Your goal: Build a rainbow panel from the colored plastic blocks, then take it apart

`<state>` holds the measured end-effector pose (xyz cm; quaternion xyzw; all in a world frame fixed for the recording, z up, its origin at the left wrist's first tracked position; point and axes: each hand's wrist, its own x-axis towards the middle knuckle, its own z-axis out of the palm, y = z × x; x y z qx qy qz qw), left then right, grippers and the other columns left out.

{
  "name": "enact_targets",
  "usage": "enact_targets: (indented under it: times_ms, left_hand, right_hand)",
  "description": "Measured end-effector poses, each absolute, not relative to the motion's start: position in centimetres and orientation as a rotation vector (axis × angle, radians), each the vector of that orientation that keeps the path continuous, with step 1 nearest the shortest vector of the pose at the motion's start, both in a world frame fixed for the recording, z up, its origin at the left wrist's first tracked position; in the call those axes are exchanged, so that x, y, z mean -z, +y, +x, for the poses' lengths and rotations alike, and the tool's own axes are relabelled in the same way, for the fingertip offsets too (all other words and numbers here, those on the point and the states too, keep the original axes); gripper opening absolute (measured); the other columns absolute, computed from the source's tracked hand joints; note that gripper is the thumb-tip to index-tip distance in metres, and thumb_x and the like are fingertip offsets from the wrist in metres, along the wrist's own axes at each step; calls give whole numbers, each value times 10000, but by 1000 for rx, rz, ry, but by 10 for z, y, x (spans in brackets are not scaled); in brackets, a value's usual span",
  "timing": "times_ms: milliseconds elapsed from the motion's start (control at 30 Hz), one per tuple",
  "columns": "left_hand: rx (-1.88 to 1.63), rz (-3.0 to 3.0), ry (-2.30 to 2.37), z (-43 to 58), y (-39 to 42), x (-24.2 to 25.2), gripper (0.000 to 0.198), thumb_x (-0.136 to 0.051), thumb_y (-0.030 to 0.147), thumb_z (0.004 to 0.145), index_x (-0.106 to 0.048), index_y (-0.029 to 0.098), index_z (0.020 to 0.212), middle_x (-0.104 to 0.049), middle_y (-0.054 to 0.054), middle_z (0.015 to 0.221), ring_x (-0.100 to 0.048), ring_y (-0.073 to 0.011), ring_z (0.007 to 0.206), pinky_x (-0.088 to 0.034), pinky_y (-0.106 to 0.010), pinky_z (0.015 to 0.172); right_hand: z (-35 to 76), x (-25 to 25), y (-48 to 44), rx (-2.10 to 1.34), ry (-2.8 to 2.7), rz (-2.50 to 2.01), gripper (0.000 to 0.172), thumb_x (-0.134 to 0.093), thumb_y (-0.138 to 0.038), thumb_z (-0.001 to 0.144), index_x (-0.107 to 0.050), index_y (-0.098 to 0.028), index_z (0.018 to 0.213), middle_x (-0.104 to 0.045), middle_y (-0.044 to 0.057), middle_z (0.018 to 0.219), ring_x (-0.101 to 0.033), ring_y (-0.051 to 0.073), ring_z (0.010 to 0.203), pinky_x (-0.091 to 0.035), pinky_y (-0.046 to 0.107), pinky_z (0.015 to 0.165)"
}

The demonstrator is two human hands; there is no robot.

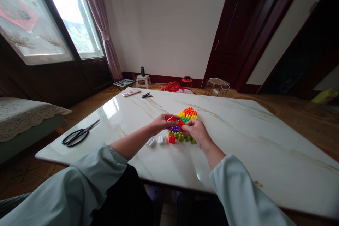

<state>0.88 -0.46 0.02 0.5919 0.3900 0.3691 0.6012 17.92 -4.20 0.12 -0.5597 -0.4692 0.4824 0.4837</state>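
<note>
My left hand (160,123) is closed on small red plastic pieces (171,118). Close beside it, my right hand (195,129) pinches another red piece (181,124); whether the pieces are joined is hard to tell. Behind and beneath both hands spreads a cluster of small rounded pieces in rows of orange (189,111), yellow, green, purple and olive, partly covered by my fingers. In front of the cluster lies a small red group (172,140), with white pieces (162,140) to its left.
Black-handled scissors (79,136) lie on the marble-look table (238,155) at the left. A phone (130,93) and a dark small tool (147,95) rest near the far edge. Beyond stand a white stool (143,80) and a round-topped stool (217,84).
</note>
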Motion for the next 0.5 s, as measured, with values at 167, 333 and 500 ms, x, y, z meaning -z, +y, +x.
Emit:
enact_targets:
  times_ms: [167, 333, 500]
  left_hand:
    - [-803, 1517, 951, 8, -2, 5, 350, -766, 297, 604, -712, 112, 897, -601, 0, 597, -505, -83, 534, -396, -209, 510]
    - [-722, 1546, 1103, 5, 3, 10, 302, -745, 261, 588, -700, 125, 854, -613, 1, 599, -522, -95, 527, -379, -205, 470]
    - [-752, 1472, 1263, 1, 5, 12, 318, -768, 324, 574, -689, 146, 825, -588, 16, 589, -519, -94, 541, -355, -189, 458]
  right_hand:
    - [186, 5, -40, -901, -1424, -1394, 157, -704, -273, 641, -625, -170, 729, -672, 6, 643, -654, 161, 616, -527, 251, 553]
    - [190, 8, -43, -481, -1810, -1534, 41, -682, -227, 672, -681, -197, 700, -681, 0, 662, -618, 143, 634, -455, 237, 602]
    - [186, 19, -48, -241, -2182, -1717, 63, -654, -144, 682, -679, -195, 709, -699, 35, 775, -625, 165, 727, -397, 237, 616]
